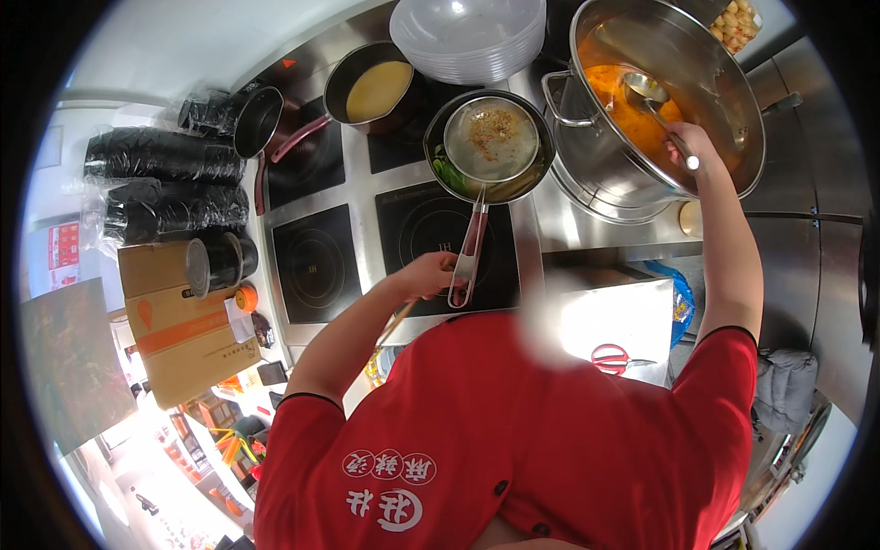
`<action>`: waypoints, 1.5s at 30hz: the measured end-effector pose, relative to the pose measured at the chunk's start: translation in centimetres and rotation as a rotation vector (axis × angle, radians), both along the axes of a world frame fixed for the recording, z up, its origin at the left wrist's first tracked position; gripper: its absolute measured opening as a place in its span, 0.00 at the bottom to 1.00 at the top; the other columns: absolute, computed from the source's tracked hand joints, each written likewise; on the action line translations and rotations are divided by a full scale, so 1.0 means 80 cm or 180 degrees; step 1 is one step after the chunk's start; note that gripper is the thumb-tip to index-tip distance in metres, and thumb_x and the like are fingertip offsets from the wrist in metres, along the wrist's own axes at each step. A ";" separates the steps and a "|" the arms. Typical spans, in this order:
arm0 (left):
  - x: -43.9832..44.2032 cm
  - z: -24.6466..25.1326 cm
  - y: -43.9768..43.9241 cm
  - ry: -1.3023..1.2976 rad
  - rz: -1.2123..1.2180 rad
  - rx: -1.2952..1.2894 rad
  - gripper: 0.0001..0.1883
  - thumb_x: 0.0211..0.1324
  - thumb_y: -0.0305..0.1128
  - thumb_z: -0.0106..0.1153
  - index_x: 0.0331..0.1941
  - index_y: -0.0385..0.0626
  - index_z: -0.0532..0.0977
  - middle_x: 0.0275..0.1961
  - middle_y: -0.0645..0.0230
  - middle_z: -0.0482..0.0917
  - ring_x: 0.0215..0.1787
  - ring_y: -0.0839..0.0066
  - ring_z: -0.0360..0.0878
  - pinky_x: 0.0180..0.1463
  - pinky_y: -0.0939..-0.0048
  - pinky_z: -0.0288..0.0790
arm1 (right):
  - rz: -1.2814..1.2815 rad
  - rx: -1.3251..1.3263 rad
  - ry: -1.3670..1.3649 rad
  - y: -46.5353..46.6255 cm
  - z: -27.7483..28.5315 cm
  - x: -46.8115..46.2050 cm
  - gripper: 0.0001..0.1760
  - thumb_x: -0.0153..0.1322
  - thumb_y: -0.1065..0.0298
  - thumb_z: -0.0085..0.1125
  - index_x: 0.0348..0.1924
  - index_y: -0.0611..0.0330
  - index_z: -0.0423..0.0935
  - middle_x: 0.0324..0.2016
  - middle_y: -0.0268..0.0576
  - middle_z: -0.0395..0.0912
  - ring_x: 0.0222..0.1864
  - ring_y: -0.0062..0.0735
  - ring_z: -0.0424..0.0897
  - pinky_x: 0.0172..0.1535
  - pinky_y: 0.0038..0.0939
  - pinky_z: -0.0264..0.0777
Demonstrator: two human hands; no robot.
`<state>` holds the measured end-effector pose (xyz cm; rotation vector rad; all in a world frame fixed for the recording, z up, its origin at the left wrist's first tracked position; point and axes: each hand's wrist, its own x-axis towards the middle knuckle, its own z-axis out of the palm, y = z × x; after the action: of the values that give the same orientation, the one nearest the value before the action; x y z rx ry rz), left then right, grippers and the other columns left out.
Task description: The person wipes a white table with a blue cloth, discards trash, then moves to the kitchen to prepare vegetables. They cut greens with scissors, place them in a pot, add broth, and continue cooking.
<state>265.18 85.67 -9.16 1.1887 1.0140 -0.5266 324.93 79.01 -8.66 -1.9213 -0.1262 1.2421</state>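
Observation:
My right hand (691, 148) grips a metal ladle (646, 89), its bowl in the orange broth (612, 75) of a tall steel stockpot (605, 161). Thin wooden chopsticks (397, 322) stick out below my left hand (430, 275), whose fingertips are at the looped handle of a mesh strainer (526, 130). Whether they also grip that handle is hard to see. Brown bits (491, 130) lie in the strainer, which rests over a dark saucepan (546, 161) holding green leaves (447, 168) and liquid. The saucepan's reddish handle (474, 230) runs beneath the strainer's handle.
Induction plates (313, 268) fill the counter on the left. Behind stand a pan of yellowish liquid (378, 89), a small empty pan (258, 124) and stacked clear bowls (467, 41). Wrapped black containers (165, 155) and a cardboard box (185, 330) lie left; red-handled scissors (612, 359) lie near my body.

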 end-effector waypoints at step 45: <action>-0.399 -0.135 -0.334 -0.1276 0.0641 0.1478 0.18 0.67 0.43 0.69 0.48 0.41 0.80 0.41 0.71 0.85 0.43 0.80 0.81 0.47 0.73 0.76 | 0.0515 -0.0307 -0.0870 -0.589 -0.147 -0.883 0.42 0.70 0.62 0.70 0.73 0.71 0.65 0.64 0.62 0.77 0.49 0.41 0.86 0.57 0.37 0.78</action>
<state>233.28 58.93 -19.99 1.5047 0.9146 0.1190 254.30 31.93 -20.43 -2.1944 -0.3762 1.0986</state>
